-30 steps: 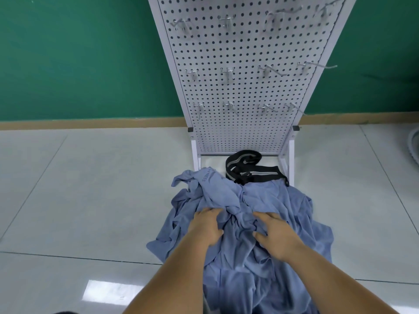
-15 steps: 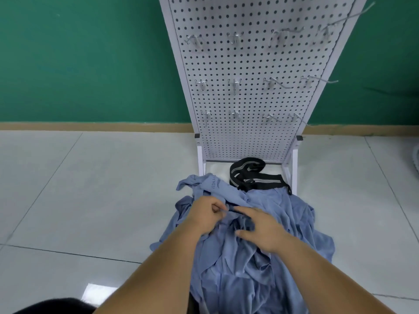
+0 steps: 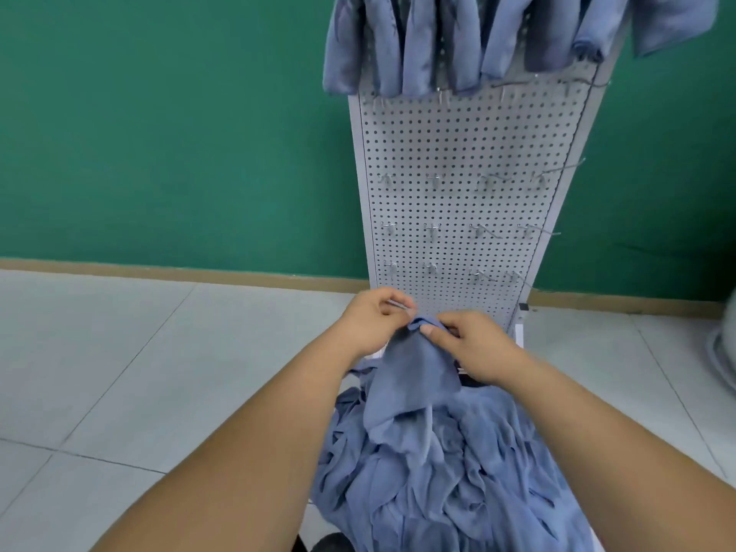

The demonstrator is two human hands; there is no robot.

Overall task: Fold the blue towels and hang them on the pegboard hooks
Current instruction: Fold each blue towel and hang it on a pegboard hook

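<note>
Blue towel (image 3: pixel 414 376) is pinched at its top corner by L hand (image 3: pixel 374 318) & R hand (image 3: pixel 474 344), close together, above pile (image 3: pixel 438 472) on floor (image 3: pixel 119 372). If tangled, others may be dragged up or grip lost.

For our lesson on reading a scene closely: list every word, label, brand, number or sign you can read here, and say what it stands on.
None: no text can be read. The pegboard, hung towels, lifted towel, towel pile and green wall show no writing.
</note>
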